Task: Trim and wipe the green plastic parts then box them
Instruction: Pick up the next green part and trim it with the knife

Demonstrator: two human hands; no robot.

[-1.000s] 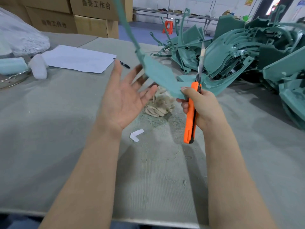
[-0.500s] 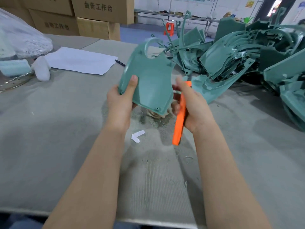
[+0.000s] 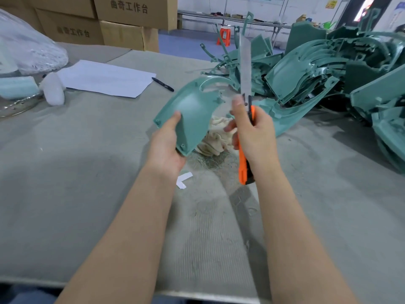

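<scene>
Head view, the only one supplied.

**Grips.** The left hand (image 3: 166,148) grips the green plastic part (image 3: 192,113) at its near lower corner, thumb laid on the inner face. The fingers behind are hidden. The part is held clear of the table (image 3: 65,172), its curved end tilted up and away from the grip. The right hand (image 3: 254,137) is wrapped round the orange utility knife (image 3: 243,170), thumb raised towards the base of the blade (image 3: 245,69). The blade is run far out and points up and away. It stands just right of the part's far edge and, as far as the blur allows, apart from it.

**Hazards, as we judge them.**
- A blade extended this far may flex or snap under side load when it meets the flash.
- The part is held at one corner only. Cutting pressure at the far end could pivot it in the left grip and send the edge off line.
- A stroke drawn back towards the left grip would put that thumb in the path.

**Surroundings.** A rag (image 3: 215,137) lies on the table directly beneath and between the two grips, ready for wiping. The pile of untrimmed green parts (image 3: 317,69) lies beyond the right grip. Stacked cardboard boxes (image 3: 131,9) stand well beyond the left grip. We cannot tell whether any of them is the box for packing.
</scene>
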